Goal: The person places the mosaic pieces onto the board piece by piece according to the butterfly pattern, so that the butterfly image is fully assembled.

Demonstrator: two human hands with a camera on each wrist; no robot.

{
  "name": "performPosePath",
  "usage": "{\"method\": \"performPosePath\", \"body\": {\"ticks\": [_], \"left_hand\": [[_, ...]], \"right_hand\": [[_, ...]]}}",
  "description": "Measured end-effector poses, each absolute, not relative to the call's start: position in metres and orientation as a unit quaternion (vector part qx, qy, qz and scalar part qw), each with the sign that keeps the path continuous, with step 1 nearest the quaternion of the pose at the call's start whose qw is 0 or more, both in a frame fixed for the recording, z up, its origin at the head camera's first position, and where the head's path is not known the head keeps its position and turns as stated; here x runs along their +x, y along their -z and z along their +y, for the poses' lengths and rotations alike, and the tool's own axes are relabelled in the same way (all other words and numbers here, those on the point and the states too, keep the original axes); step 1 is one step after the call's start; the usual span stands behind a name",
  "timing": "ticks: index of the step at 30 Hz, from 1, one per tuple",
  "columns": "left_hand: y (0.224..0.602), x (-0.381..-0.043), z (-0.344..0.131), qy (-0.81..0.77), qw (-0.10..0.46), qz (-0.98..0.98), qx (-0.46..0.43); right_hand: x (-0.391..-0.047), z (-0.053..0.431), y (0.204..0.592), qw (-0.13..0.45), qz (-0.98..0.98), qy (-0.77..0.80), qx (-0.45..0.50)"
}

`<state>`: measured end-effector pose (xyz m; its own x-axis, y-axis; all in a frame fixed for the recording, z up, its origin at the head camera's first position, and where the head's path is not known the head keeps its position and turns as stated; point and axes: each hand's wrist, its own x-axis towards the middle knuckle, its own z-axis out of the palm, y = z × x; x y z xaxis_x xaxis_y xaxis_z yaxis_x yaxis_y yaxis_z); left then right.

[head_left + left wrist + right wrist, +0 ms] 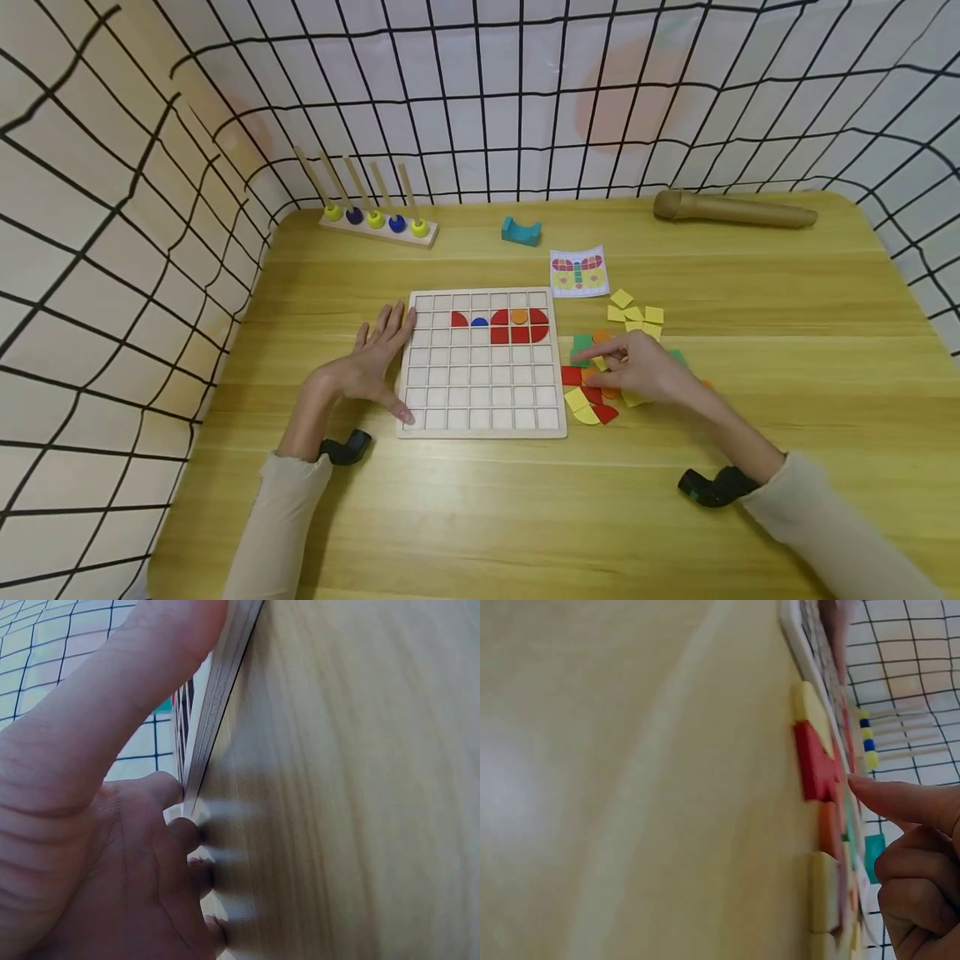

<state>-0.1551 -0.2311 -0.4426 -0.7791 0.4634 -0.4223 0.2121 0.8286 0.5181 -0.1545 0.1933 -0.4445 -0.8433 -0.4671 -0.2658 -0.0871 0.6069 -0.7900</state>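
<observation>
A square wooden grid board (480, 432) lies flat before me. My left hand (367, 367) rests along its left side, fingers spread straight at the upper part and thumb on the lower left corner. In the left wrist view the board's edge (219, 697) runs past the thumb. Red pieces (510, 335), an orange disc (519, 317) and a blue half-round piece (479, 322) sit in the upper rows. My right hand (645, 365) hovers over loose pieces right of the board, index finger stretched towards a green square (582, 342), thumb near red pieces (572, 376), other fingers bent.
A butterfly pattern card (579, 272) lies at the board's upper right corner, with loose yellow pieces (633, 314) below it. Farther back stand a peg rack with beads (378, 227), a teal block (521, 232) and a brown stick (735, 209). Black-lined netting (480, 100) surrounds the table.
</observation>
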Motion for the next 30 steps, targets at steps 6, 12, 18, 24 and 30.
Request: {"method": "performPosePath", "body": {"ticks": [6,12,18,24,30], "left_hand": [[0.443,-0.156,-0.232,-0.232,0.275,0.914,0.187],[0.442,-0.155,-0.232,-0.229,0.276,0.915,0.183],[0.441,-0.154,-0.231,-0.230,0.277,0.915,0.181],[0.441,-0.154,-0.231,-0.231,0.276,0.915,0.184],[0.442,-0.154,-0.232,-0.237,0.276,0.913,0.184]], "right_hand": [[-0.153,0.183,0.451,0.222,0.870,0.413,-0.150],[-0.150,0.175,0.447,0.223,0.878,0.406,-0.124],[-0.150,0.180,0.445,0.229,0.880,0.403,-0.108],[-0.150,0.185,0.446,0.226,0.883,0.398,-0.099],[-0.149,0.179,0.447,0.215,0.893,0.383,-0.094]]}}
